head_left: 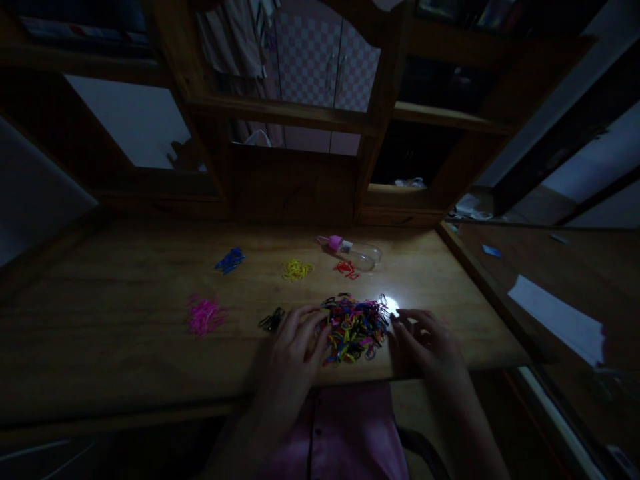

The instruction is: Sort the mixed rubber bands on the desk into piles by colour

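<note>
A heaped pile of small multicoloured rubber bands (356,333) lies near the table's front edge, between my hands. My left hand (295,340) rests at the pile's left side, its fingers curved and its thumb apart from them, touching the nearest bands. At the right side, my right hand (433,343) has thumb and forefinger tips close together beside the outer bands; whatever they pinch is too small to make out. Small one-colour groups lie around: black bands (271,320) by my left hand, pink bands (205,315), blue bands (231,260), yellow bands (297,269) and red bands (346,269).
A clear bottle with a pink cap (335,243) lies on its side behind the red bands. Wooden shelving (295,183) rises at the table's back. On the right, a lower surface holds a white paper strip (557,319) and a blue card (491,251). The room is dim.
</note>
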A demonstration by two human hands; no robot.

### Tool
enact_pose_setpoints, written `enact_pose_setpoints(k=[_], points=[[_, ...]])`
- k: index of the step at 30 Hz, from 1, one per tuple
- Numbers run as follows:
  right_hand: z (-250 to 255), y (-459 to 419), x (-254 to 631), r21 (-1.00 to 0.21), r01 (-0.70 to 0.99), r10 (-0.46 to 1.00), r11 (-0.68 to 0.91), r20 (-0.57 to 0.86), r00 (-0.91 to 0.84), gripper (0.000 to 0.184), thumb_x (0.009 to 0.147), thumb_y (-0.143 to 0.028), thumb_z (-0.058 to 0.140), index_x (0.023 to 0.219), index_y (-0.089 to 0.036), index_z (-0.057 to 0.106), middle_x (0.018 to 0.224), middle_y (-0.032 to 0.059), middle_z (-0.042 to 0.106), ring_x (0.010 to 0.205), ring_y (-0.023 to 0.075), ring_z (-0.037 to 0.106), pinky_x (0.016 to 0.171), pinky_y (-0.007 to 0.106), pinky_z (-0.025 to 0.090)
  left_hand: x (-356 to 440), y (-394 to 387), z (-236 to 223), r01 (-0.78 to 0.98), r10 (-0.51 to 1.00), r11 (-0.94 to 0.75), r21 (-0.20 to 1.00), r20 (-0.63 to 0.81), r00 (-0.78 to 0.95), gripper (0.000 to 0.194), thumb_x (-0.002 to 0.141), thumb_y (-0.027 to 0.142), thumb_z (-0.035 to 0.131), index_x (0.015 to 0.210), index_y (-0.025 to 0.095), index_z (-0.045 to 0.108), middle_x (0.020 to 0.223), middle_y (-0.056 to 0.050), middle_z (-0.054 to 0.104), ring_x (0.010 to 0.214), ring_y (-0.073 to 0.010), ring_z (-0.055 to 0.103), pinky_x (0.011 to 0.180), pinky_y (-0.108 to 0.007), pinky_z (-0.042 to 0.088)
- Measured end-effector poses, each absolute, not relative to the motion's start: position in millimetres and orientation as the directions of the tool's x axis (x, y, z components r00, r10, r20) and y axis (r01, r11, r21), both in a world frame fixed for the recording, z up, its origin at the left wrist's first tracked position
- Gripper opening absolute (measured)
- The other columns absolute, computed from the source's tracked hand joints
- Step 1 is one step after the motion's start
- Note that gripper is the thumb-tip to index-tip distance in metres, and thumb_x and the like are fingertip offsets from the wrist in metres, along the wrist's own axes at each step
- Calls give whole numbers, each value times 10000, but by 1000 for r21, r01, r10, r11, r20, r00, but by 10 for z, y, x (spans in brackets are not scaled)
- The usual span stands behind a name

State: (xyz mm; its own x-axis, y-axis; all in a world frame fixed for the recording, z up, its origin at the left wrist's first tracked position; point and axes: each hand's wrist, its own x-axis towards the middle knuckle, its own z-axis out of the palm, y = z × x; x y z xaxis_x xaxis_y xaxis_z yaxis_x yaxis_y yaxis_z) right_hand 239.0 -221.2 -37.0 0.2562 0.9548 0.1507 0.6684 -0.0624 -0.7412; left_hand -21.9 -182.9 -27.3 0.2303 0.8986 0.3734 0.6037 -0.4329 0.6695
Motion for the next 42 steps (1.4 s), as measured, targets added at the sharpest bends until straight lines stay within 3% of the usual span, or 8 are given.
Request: enact_pose_setpoints(k=[6,13,18,21,28,37,39,42], points=[[-453,-2033,2368,-613,790,969,-1,195,152,145,860,-304,600,961,-222,664,982,61,623,801,187,619,718,300,490,-176,-1910,-386,559,887,-457,692,397,235,216,923,172,495,1061,256,638,1145,-44,596,1088,-184,579,954,-346,487],[-428,-1969,2386,-441,897,979,8,187,83,65,871,-255,560,841,-218,604,892,35,618,745,176,609,670,285,450,-310,-1844,-480,581,895,-435,688,401,196,179,910,190,522,1022,255,646,1096,-35,621,1049,-188,594,939,-349,487],[-278,-1787,2466,-530,848,949,18,277,153,102,874,-299,569,843,-211,611,849,24,641,675,151,589,637,268,432,-315,-1844,-499,573,895,-436,694,403,192,155,914,196,526,1012,251,634,1075,-25,617,1027,-173,593,939,-337,480],[-226,-1648,2464,-540,841,958,-39,219,185,152,873,-323,563,826,-196,632,840,44,659,702,169,603,635,274,429,-312,-1853,-492,569,893,-443,693,402,205,162,920,197,512,1017,252,629,1075,-32,616,1032,-182,590,942,-348,479],[-270,-1527,2404,-459,881,977,-117,108,186,253,846,-419,583,818,-173,635,824,83,663,738,202,619,623,284,426,-306,-1869,-489,564,891,-442,698,414,186,163,922,197,507,1018,254,626,1048,-35,623,1016,-191,590,915,-357,485],[-208,-1358,2494,-287,943,983,-171,11,181,42,720,-211,654,717,-176,678,751,85,683,672,192,607,554,265,361,-330,-1880,-485,546,883,-454,704,438,169,163,912,173,518,1002,243,634,1033,-25,641,1001,-177,595,910,-330,476],[-127,-1320,2457,-317,936,985,-152,30,170,57,726,-224,659,718,-171,680,717,76,679,649,183,604,547,260,363,-349,-1896,-465,542,885,-447,711,439,154,158,910,175,521,994,242,637,1024,-26,643,1001,-180,595,912,-332,474],[-10,-1237,2319,-457,889,997,-7,70,44,121,795,-270,618,797,-168,684,740,57,688,666,168,615,577,249,401,-388,-1920,-450,547,891,-429,719,437,125,156,910,181,516,981,244,640,1010,-30,644,999,-190,595,918,-348,472]])
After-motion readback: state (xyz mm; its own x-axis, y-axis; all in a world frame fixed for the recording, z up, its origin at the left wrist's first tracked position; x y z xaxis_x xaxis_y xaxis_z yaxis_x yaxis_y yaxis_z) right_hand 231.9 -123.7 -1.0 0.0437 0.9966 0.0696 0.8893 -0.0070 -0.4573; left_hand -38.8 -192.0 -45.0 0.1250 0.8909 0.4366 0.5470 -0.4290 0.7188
